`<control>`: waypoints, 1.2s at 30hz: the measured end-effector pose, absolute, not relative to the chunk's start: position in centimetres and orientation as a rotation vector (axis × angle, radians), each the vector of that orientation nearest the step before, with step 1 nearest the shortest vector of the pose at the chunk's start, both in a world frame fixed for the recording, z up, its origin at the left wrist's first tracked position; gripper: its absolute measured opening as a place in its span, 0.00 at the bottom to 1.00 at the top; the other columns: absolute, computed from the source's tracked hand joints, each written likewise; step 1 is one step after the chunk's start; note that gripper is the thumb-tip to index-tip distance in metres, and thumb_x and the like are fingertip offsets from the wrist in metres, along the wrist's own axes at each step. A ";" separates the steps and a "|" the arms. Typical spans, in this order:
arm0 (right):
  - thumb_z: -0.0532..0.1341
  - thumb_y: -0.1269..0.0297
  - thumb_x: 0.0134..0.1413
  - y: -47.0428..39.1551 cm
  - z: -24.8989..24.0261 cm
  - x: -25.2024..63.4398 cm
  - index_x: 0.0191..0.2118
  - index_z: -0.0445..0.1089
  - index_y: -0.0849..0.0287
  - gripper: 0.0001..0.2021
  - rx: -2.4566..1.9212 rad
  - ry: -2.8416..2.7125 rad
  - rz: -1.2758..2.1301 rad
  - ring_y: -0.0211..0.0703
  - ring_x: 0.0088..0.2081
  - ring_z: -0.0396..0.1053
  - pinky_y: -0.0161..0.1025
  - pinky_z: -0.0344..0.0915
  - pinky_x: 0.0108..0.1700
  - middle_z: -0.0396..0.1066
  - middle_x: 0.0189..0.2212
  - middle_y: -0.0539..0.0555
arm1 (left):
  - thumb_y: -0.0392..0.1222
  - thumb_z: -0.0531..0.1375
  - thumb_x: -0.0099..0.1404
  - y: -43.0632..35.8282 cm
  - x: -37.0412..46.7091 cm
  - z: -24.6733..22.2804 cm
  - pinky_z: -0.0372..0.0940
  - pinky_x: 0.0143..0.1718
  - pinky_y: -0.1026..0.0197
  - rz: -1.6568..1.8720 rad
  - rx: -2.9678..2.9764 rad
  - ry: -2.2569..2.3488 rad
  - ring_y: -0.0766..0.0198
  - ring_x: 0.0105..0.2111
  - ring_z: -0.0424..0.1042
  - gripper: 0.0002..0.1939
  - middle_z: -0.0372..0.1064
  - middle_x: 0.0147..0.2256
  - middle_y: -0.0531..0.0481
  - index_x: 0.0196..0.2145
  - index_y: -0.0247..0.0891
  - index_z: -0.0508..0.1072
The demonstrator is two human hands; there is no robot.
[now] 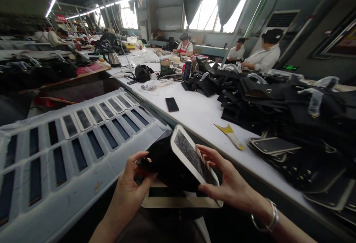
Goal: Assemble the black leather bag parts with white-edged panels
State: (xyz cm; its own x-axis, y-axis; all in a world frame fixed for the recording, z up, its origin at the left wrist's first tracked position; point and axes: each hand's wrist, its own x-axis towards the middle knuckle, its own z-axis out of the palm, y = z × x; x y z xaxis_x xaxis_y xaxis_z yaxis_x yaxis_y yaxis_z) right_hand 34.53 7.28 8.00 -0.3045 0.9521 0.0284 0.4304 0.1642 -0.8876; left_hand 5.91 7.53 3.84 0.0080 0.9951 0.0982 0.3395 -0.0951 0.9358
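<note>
In front of me, both hands hold a black bag piece (164, 157) with a white-edged panel (189, 152) along its right side. My left hand (136, 180) pinches the black material at the left edge. My right hand (222, 176) grips the white-edged panel, fingers behind it and thumb in front. A second pale-rimmed part (180, 201) shows below, between the hands. Left of them, a light-grey tray (91, 178) has rows of rectangular slots. White-edged panels (70, 126) lie in the upper row of it.
A phone (172, 104) and a yellow-and-white flat tool (230, 135) lie on the white table (200, 115). Black bags (256, 95) are piled at the right, above stacked white-edged panels (275, 145). A kettle (113, 58) stands farther back. Several people sit at far tables.
</note>
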 end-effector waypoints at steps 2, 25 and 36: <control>0.68 0.66 0.48 7.2 7.9 34.5 0.64 0.55 0.49 0.38 -1.328 -1.894 1.047 0.53 0.54 0.65 0.50 0.61 0.58 0.67 0.55 0.53 | 0.46 0.62 0.63 7.2 5.6 3.1 0.68 0.44 0.55 1.068 1.570 1.509 0.60 0.39 0.75 0.20 0.72 0.41 0.53 0.51 0.49 0.60; 0.67 0.63 0.50 7.5 7.9 34.2 0.64 0.55 0.49 0.36 -1.325 -2.072 0.863 0.54 0.57 0.66 0.49 0.64 0.60 0.65 0.60 0.55 | 0.49 0.62 0.63 5.5 5.9 3.4 0.64 0.34 0.60 0.954 1.448 1.600 0.62 0.30 0.71 0.16 0.69 0.30 0.60 0.43 0.46 0.60; 0.67 0.59 0.52 7.6 6.9 33.4 0.66 0.52 0.50 0.37 -1.405 -2.080 0.911 0.55 0.55 0.67 0.51 0.65 0.58 0.66 0.58 0.56 | 0.47 0.58 0.65 6.3 6.0 3.6 0.64 0.34 0.56 0.934 1.448 1.656 0.59 0.29 0.72 0.13 0.68 0.30 0.57 0.44 0.45 0.59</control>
State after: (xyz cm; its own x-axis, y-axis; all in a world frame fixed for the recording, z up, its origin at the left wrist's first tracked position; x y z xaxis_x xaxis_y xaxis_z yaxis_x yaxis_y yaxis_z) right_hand 33.38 7.62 6.94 -0.3676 0.9299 0.0142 0.6199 0.2564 -0.7416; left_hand 6.00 6.25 3.61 -0.0955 0.9934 -0.0635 0.4593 0.1006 0.8826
